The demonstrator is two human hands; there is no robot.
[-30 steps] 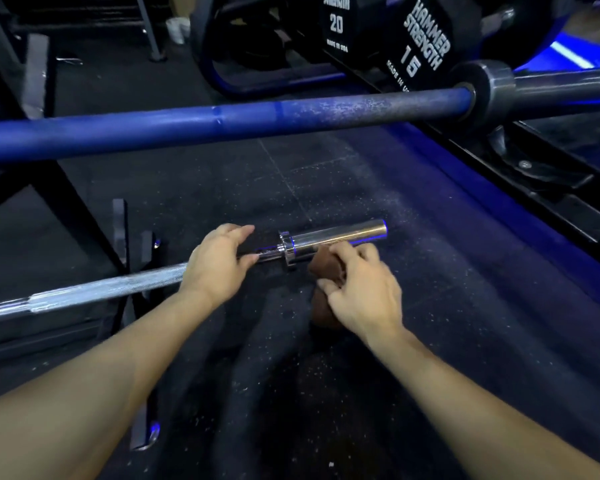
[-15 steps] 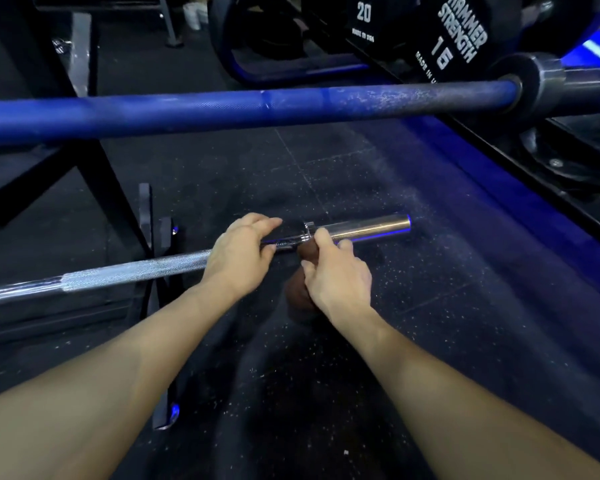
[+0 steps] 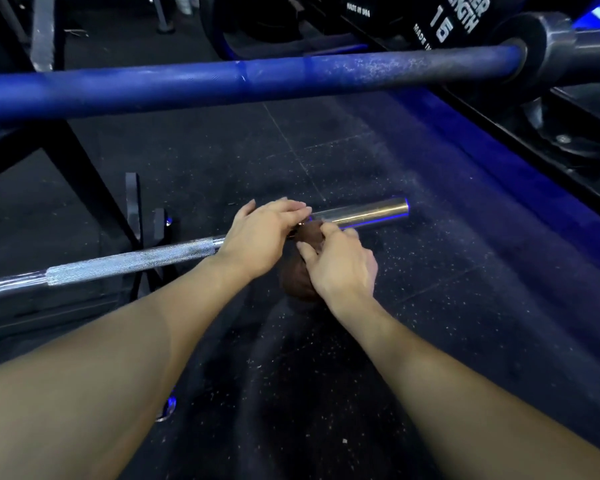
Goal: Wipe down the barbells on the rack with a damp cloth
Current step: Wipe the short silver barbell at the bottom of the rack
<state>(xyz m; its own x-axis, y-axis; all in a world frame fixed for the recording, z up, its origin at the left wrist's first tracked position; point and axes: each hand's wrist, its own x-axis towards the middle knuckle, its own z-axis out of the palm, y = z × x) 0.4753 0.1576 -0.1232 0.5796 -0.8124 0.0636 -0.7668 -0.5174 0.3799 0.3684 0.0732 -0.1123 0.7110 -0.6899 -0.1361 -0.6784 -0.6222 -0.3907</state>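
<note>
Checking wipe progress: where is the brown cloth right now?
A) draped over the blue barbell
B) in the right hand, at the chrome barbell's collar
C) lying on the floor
B: the right hand grips the brown cloth against the chrome barbell near its collar.

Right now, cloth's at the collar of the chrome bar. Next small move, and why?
Probably slide the right hand with the brown cloth outward along the chrome sleeve. The cloth sits bunched at the collar end, the sleeve beyond it lies bare to its tip, and the left hand rests over the bar, seemingly steadying it.
</note>
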